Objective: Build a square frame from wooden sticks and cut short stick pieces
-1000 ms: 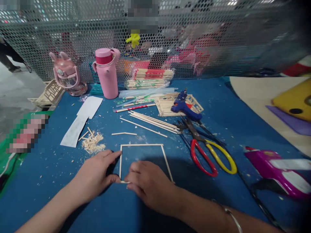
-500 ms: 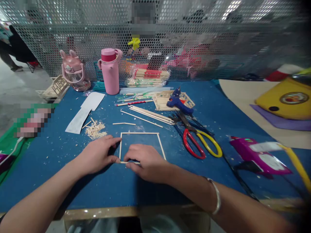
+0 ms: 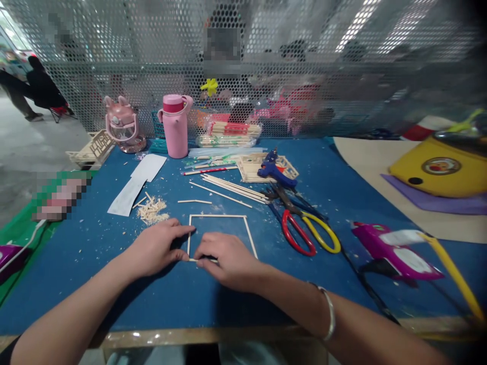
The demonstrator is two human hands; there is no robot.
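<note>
A four-sided frame of thin wooden sticks (image 3: pixel 218 216) lies flat on the blue table, in front of me. My left hand (image 3: pixel 162 246) is at its left side, thumb and index finger apart. The index fingertip lies across the left stick, and the thumb touches the near left corner. With curled fingers, my right hand (image 3: pixel 224 258) pinches the near stick (image 3: pixel 193 260) close to that corner. This hand hides most of the near stick. Just beyond the left hand is a pile of wood scraps (image 3: pixel 152 210).
Loose sticks (image 3: pixel 232 187), pliers with red and yellow handles (image 3: pixel 300 228) and a blue glue gun (image 3: pixel 277 171) lie beyond the frame. A purple tool (image 3: pixel 395 248) is at right. A pink bottle (image 3: pixel 175 129) stands by the perforated metal screen (image 3: pixel 304 96).
The view has tilted up slightly, so everything sits lower. My left index finger reaches a little farther across the left stick. The right hand keeps its pinch.
</note>
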